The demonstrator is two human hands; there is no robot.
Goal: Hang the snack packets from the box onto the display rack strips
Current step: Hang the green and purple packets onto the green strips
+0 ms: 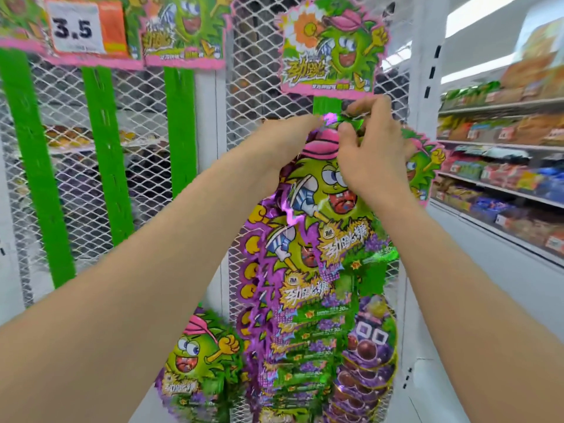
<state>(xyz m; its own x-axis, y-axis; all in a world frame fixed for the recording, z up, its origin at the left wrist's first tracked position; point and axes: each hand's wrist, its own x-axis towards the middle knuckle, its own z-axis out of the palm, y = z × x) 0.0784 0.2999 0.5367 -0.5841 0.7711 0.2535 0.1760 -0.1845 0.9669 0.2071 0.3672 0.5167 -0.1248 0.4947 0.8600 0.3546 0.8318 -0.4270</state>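
A green and purple snack packet (323, 190) with a cartoon face is held up against the green display strip (323, 104) under a cartoon header card (329, 44). My left hand (290, 132) holds the packet's top left edge. My right hand (372, 141) pinches the packet's top at the strip. Below it, several like packets (308, 331) hang overlapping down the same strip. Where the packet meets the strip is hidden behind my fingers.
Bare green strips (103, 154) hang on the white mesh panel (143, 117) to the left, under a 3.5 price card (76, 27). More packets (198, 361) hang low at centre left. Stocked store shelves (500, 178) run along the right.
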